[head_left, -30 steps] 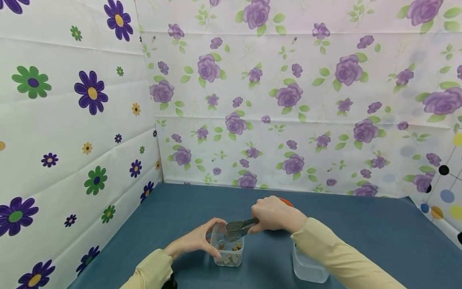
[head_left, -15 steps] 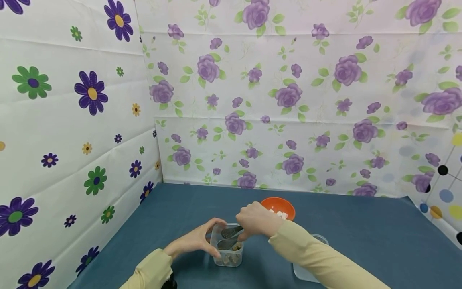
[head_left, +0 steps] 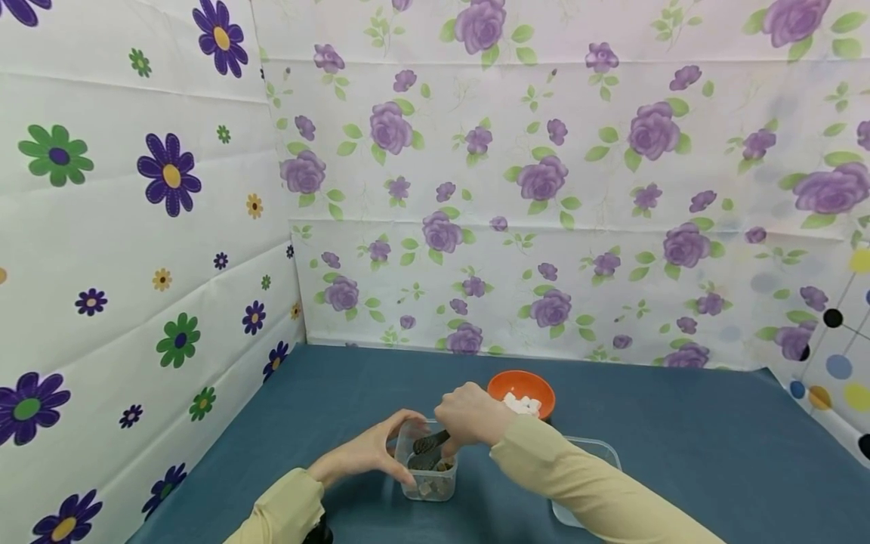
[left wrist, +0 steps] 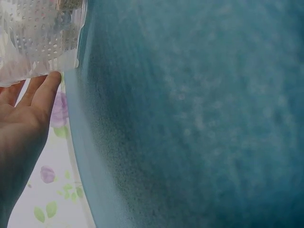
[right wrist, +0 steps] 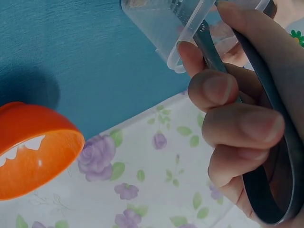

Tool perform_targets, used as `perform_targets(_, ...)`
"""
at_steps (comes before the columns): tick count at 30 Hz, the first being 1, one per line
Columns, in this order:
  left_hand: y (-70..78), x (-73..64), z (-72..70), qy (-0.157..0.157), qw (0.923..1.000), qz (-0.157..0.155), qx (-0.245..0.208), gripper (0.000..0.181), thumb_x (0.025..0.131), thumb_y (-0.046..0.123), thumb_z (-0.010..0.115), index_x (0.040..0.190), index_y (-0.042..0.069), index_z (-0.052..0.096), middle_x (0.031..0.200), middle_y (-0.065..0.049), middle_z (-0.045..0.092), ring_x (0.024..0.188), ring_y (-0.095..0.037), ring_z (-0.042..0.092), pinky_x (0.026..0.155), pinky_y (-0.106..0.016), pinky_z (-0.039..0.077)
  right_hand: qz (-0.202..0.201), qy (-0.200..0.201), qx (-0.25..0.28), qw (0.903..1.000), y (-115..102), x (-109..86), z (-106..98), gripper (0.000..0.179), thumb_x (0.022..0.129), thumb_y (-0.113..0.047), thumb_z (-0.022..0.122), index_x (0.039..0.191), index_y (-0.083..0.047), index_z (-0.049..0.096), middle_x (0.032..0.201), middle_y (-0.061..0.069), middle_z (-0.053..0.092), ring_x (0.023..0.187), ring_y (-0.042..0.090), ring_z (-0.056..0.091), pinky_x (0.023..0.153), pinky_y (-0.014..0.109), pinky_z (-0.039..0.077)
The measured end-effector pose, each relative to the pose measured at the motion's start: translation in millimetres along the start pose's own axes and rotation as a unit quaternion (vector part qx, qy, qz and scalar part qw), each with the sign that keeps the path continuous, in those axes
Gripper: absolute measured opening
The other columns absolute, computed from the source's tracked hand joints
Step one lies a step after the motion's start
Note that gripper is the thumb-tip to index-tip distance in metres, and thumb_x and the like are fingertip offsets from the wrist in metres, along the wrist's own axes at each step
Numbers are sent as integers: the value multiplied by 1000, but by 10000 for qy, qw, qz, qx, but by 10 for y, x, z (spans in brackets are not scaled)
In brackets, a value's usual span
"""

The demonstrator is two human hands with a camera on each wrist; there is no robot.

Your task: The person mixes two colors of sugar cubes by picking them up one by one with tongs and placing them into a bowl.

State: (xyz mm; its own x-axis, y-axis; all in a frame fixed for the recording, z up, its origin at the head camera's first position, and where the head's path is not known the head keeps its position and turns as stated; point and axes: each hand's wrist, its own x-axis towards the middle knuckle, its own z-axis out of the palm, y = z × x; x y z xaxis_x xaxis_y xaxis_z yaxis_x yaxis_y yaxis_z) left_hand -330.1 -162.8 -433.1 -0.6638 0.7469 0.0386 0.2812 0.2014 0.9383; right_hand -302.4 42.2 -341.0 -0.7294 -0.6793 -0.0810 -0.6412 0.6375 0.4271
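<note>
My left hand point(head_left: 370, 452) wraps thumb and fingers around the side of a small clear plastic container point(head_left: 430, 487); in the left wrist view its fingers point(left wrist: 45, 92) lie against the container wall. Small brown chunks point(head_left: 445, 467) lie in the bottom. My right hand point(head_left: 473, 414) grips dark tongs point(head_left: 431, 443), whose heads reach down inside the container. The right wrist view shows the bent end of the tongs point(right wrist: 266, 207) behind my curled fingers, with a fingertip right at the container's rim point(right wrist: 176, 66). What sits between the tong heads is hidden.
An orange bowl point(head_left: 501, 385) with white pieces point(head_left: 522, 405) stands behind my right hand. A second clear container point(head_left: 603, 446) is partly covered by my right sleeve point(head_left: 544, 453). The blue table meets flowered cloth walls at the back and left.
My right hand has moved left and brought the tongs down into the container, uncovering the orange bowl. The tong heads spread, then came closer together. My left hand stays put on the container.
</note>
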Motion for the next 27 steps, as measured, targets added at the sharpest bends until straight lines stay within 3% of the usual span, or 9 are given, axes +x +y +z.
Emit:
perform_targets(10, -8, -4, -5, -47, 9999, 19, -124, 72, 80, 19, 71, 137, 5, 30, 132, -10, 37, 121, -27, 34, 82, -40, 41, -75, 50, -60, 9999, 13, 18, 23, 34, 72, -52, 69, 61, -21, 59, 51, -7, 43, 42, 8, 41, 42, 22, 36)
perform_targets(22, -17, -8, -4, 6, 10000, 1, -19, 72, 79, 20, 72, 136, 6, 31, 132, -7, 37, 122, -26, 33, 83, -42, 40, -456, 857, 504, 9940, 201, -159, 2, 39, 72, -48, 71, 52, -20, 52, 45, -9, 37, 39, 7, 36, 39, 20, 31)
perform_targets(27, -15, -8, -2, 95, 9999, -72, 74, 68, 78, 21, 72, 134, 13, 35, 134, -5, 33, 124, -28, 29, 83, -42, 39, -481, 979, 895, 9900, 300, -239, -46, 37, 74, -45, 71, 51, -22, 53, 44, -9, 35, 38, 7, 35, 39, 21, 29)
